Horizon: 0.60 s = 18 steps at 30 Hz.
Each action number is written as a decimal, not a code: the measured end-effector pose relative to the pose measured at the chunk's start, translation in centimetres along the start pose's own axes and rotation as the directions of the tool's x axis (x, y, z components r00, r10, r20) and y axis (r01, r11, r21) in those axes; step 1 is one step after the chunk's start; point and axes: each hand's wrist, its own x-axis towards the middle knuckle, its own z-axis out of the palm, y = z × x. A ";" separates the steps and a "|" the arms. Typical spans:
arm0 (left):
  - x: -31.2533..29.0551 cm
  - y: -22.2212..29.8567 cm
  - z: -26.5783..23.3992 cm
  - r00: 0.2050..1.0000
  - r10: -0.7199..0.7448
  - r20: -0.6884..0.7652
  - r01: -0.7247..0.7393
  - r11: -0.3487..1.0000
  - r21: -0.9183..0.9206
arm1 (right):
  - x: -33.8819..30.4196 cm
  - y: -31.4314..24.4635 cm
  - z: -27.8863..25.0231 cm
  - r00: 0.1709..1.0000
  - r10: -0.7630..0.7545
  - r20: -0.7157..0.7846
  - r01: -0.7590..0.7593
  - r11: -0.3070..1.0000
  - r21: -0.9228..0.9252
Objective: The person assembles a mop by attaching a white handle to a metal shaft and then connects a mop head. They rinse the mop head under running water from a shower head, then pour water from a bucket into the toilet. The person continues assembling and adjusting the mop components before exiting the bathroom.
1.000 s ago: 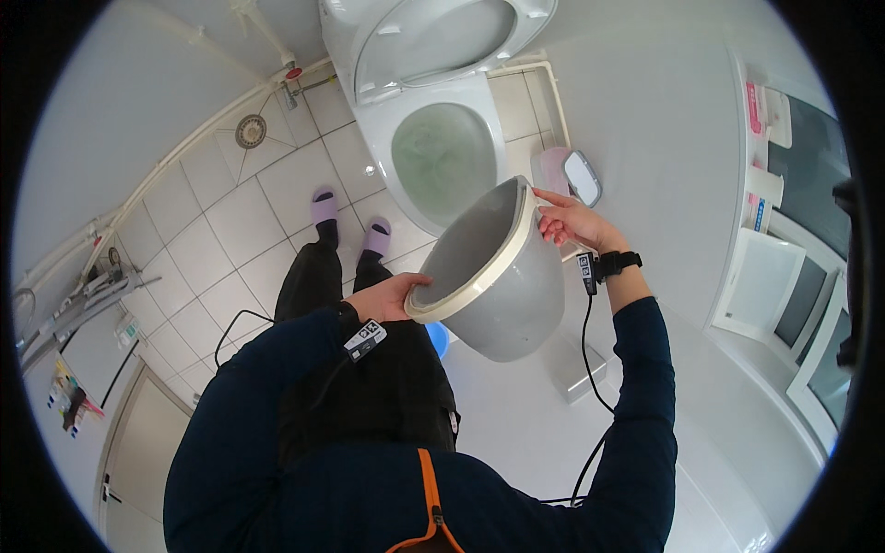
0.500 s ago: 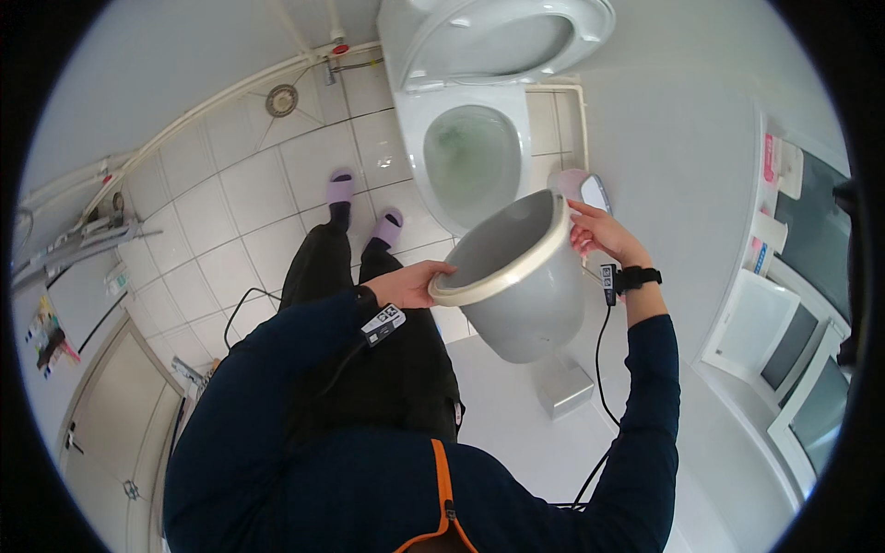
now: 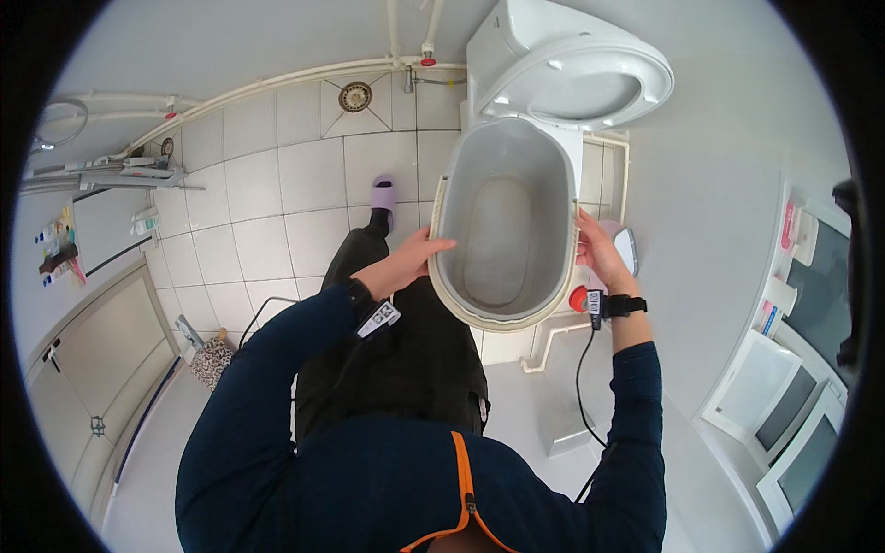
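Observation:
Between my two hands is a grey oval bucket [image 3: 502, 240] with a cream rim, held with its mouth facing up toward me. Its inside looks bare down to the pale bottom. My left hand [image 3: 406, 263] grips the left side, thumb over the rim. At the right side my right hand [image 3: 601, 249] is closed on the rim, its fingers partly behind the wall. Behind the bucket stands a white toilet, its lid and seat [image 3: 590, 88] raised; the bucket hides the bowl.
A round floor drain [image 3: 355, 97] lies in the tiled floor [image 3: 313, 175] at the far left, near wall pipes [image 3: 277, 78]. To the right are a red round object [image 3: 579, 298], a pink bin [image 3: 608, 230] and a windowsill with small items. A door [image 3: 111, 359] stands at left.
The bucket has turned from tipped over the toilet bowl to mouth up, and now covers the bowl. Both hands still hold it. My view has shifted left.

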 end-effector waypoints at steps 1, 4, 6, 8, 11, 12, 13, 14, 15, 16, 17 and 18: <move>-1.0 0.6 -0.7 0.999 0.033 -0.022 -0.033 0.999 -0.016 | 0.7 -0.3 1.3 1.000 -0.007 0.012 0.007 1.000 0.005; -3.9 2.1 -3.8 0.989 0.084 -0.118 -0.089 0.995 -0.035 | 2.5 -0.3 6.1 1.000 -0.016 -0.014 0.015 0.993 -0.115; -5.7 3.1 -6.4 0.977 0.109 -0.181 -0.113 0.994 -0.011 | 4.1 -0.4 9.8 0.999 0.012 -0.041 -0.022 0.970 -0.240; -6.9 3.7 -8.9 0.961 0.141 -0.238 -0.156 0.987 -0.043 | 5.1 -0.1 13.2 1.000 0.026 0.000 -0.025 0.952 -0.305; -8.4 4.1 -13.3 0.920 0.190 -0.342 -0.232 0.969 -0.084 | 6.6 0.6 18.9 0.989 0.138 0.059 -0.108 0.925 -0.364; -8.7 4.3 -15.1 0.914 0.177 -0.364 -0.223 0.971 -0.086 | 7.1 0.8 20.8 0.983 0.169 0.068 -0.126 0.903 -0.410; -8.9 4.6 -17.0 0.908 0.164 -0.385 -0.216 0.972 -0.095 | 7.9 1.3 23.3 0.980 0.197 -0.007 -0.179 0.875 -0.450; -9.0 4.9 -19.1 0.900 0.133 -0.416 -0.197 0.974 -0.115 | 8.4 1.6 25.2 0.971 0.232 0.062 -0.185 0.887 -0.422; -9.2 5.1 -21.3 0.906 0.151 -0.395 -0.222 0.965 -0.139 | 9.4 2.1 27.3 0.950 0.305 0.066 -0.264 0.898 -0.352; -9.5 5.3 -23.4 0.900 0.151 -0.410 -0.227 0.963 -0.144 | 10.1 2.6 29.4 0.933 0.351 0.078 -0.314 0.902 -0.295; -9.9 5.6 -25.5 0.893 0.155 -0.423 -0.240 0.958 -0.155 | 11.0 3.1 31.7 0.930 0.359 0.085 -0.327 0.909 -0.257; -10.4 6.0 -27.7 0.883 0.161 -0.442 -0.256 0.952 -0.165 | 12.1 3.5 34.1 0.931 0.353 0.095 -0.326 0.920 -0.218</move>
